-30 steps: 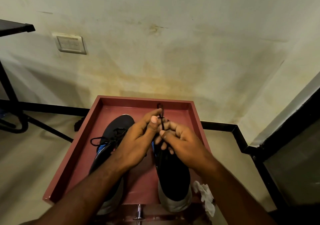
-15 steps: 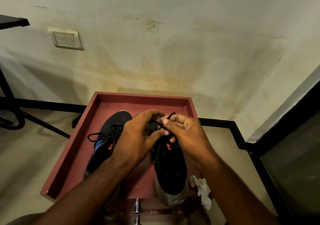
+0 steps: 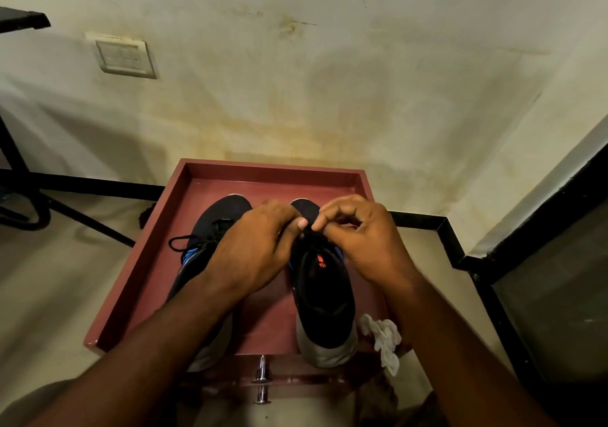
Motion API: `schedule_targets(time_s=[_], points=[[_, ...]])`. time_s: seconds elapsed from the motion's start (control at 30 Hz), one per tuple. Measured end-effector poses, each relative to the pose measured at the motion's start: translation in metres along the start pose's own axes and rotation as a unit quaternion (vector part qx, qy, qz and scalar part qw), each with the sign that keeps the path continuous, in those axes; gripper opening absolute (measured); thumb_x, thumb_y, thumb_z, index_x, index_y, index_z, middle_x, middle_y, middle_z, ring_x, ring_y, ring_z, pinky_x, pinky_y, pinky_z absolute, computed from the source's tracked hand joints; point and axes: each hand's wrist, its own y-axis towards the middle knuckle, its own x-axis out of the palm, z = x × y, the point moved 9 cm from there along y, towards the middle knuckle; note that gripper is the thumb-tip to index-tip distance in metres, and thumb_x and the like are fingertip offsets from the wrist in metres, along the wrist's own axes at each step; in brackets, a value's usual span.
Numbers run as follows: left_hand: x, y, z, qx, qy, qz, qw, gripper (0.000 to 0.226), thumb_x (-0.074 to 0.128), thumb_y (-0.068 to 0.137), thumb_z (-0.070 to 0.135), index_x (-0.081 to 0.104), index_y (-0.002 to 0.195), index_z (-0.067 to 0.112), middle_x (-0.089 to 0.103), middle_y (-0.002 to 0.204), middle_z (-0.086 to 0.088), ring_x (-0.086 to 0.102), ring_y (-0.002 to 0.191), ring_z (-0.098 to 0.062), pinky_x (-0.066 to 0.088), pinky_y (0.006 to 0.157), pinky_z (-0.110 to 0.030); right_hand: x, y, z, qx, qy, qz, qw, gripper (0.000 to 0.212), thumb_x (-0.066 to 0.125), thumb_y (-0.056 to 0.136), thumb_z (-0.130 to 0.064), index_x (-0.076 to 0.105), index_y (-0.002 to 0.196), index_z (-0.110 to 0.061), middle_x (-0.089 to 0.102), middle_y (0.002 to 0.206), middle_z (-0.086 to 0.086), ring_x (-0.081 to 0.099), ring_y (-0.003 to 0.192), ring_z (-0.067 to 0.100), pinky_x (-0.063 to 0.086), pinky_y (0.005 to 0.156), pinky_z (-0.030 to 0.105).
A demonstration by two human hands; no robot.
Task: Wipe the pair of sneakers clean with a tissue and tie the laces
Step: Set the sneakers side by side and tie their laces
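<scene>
Black laces (image 3: pixel 307 233) pinched by left hand (image 3: pixel 255 255); right hand (image 3: pixel 365 245) too (both).

A stained, yellowed wall (image 3: pixel 329 81) carries a switch plate (image 3: pixel 123 57) (upper left), meeting a pale floor (image 3: pixel 49 278) along a black skirting band (image 3: pixel 98 184), dimly lit.
</scene>
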Motion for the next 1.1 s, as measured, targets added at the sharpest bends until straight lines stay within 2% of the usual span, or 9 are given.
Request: schedule_targets(time_s=[0.1,0.23,0.4,0.6,0.7,0.77,0.87,1.0,1.1], points=[[0.005,-0.001,-0.012,-0.063,-0.114,-0.012,0.991,0.028,0.051,0.105,0.035,0.064,0.082,0.027,0.057,0.067,0.013,0.056,0.064,-0.003,0.045,0.062,-0.028,0.004,-0.001,-0.002,-0.031,-0.139,0.000,0.990,0.029,0.067,0.086,-0.009,0.084,0.092,-0.032,0.067,0.113,-0.013,0.066,0.103,0.002,0.057,0.082,0.018],[0.007,-0.002,-0.010,-0.081,-0.159,-0.030,0.984,0.032,0.053,0.106,0.032,0.061,0.075,0.029,0.056,0.060,0.020,0.050,0.055,0.000,0.046,0.056,-0.027,0.023,-0.006,0.007,0.013,-0.095,-0.079,0.992,0.036,0.069,0.085,-0.042,0.079,0.116,-0.028,0.063,0.129,-0.019,0.065,0.109,-0.003,0.058,0.088,0.020],[0.002,-0.001,-0.023,-0.111,-0.116,0.010,0.987,0.035,0.053,0.104,0.039,0.066,0.076,0.024,0.056,0.057,0.008,0.051,0.052,-0.005,0.037,0.052,-0.017,0.019,-0.002,0.004,0.003,-0.043,-0.061,0.997,0.015,0.074,0.091,-0.033,0.082,0.081,-0.025,0.073,0.110,-0.010,0.071,0.103,0.005,0.060,0.090,0.033],[0.001,-0.005,-0.031,-0.171,-0.111,0.006,0.979,0.036,0.049,0.105,0.041,0.071,0.084,0.022,0.057,0.053,0.031,0.055,0.047,0.000,0.038,0.048,-0.009,-0.052,-0.002,0.026,0.152,0.218,0.169,0.949,0.023,0.067,0.097,-0.026,0.074,0.082,-0.010,0.073,0.080,0.005,0.067,0.078,0.019,0.053,0.075,0.033],[0.000,-0.005,-0.032,-0.175,-0.122,0.003,0.977,0.036,0.049,0.105,0.042,0.072,0.084,0.024,0.060,0.056,0.032,0.060,0.052,-0.002,0.042,0.050,-0.009,-0.101,-0.010,0.045,0.191,-0.003,0.277,0.942,0.031,0.074,0.091,-0.037,0.061,0.076,-0.012,0.062,0.077,0.005,0.062,0.081,0.027,0.050,0.076,0.042],[0.001,-0.004,-0.030,-0.176,-0.129,0.000,0.976,0.036,0.049,0.105,0.042,0.071,0.084,0.024,0.060,0.059,0.034,0.063,0.053,-0.006,0.044,0.051,-0.011,-0.115,-0.015,0.034,0.171,-0.274,0.292,0.900,0.023,0.075,0.087,-0.037,0.061,0.094,-0.021,0.063,0.111,0.005,0.056,0.116,0.032,0.046,0.094,0.046],[0.004,-0.002,-0.023,-0.166,-0.135,-0.004,0.977,0.037,0.049,0.106,0.041,0.071,0.084,0.022,0.057,0.054,0.034,0.053,0.045,-0.003,0.040,0.051,-0.016,-0.089,-0.009,0.004,0.027,-0.275,0.216,0.937,0.035,0.072,0.090,-0.027,0.063,0.124,-0.027,0.059,0.132,-0.007,0.047,0.132,0.017,0.045,0.104,0.039],[0.006,0.002,-0.017,-0.130,-0.143,0.009,0.981,0.035,0.051,0.105,0.046,0.070,0.081,0.028,0.057,0.051,0.018,0.051,0.044,-0.004,0.046,0.050,-0.030,0.001,-0.013,-0.007,-0.029,-0.142,-0.080,0.986,0.041,0.079,0.090,-0.035,0.070,0.130,-0.031,0.072,0.122,-0.018,0.063,0.115,-0.007,0.054,0.099,0.024],[0.005,0.003,-0.017,-0.117,-0.132,0.018,0.984,0.034,0.053,0.103,0.048,0.070,0.080,0.029,0.057,0.052,0.013,0.052,0.046,-0.004,0.043,0.050,-0.026,0.003,-0.011,-0.011,-0.061,-0.119,-0.042,0.990,0.018,0.078,0.092,-0.024,0.081,0.109,-0.025,0.079,0.095,-0.012,0.074,0.090,0.002,0.062,0.084,0.039]])
